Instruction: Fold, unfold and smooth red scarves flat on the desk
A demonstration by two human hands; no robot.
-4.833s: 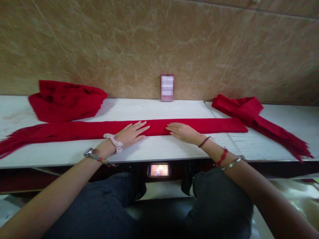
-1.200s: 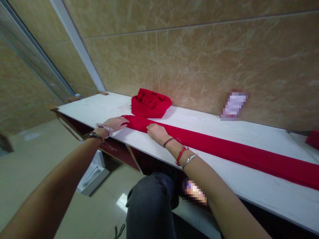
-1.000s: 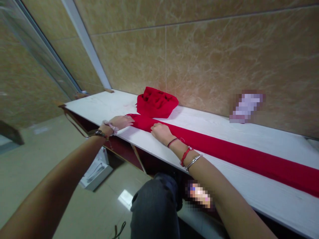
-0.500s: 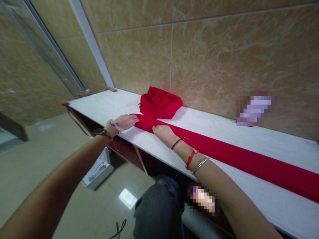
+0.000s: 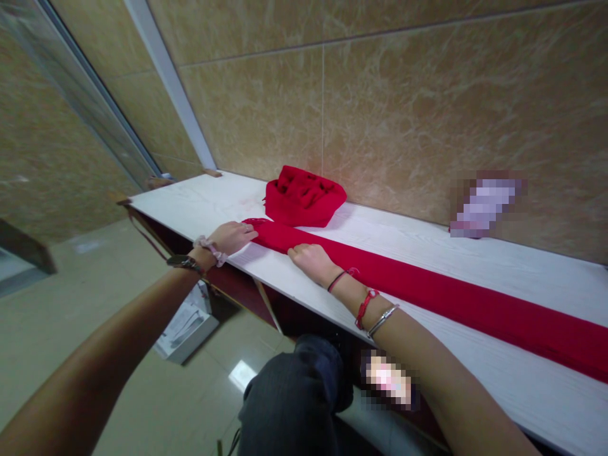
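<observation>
Here's the left hand [image 5: 234, 237] at the fringed end of the long red cloth strip [image 5: 418, 283], the right hand [image 5: 311, 263] curled on its near edge, and whether either pinches the fabric I can't tell! Flat, smooth and straight-sided, the strip lies on the white, faintly grained worktop [image 5: 185, 199], its long axis slanting from the fringe down to the right, and just behind that end sits a rumpled red cloth bundle [image 5: 304, 197], all soft folds.
</observation>
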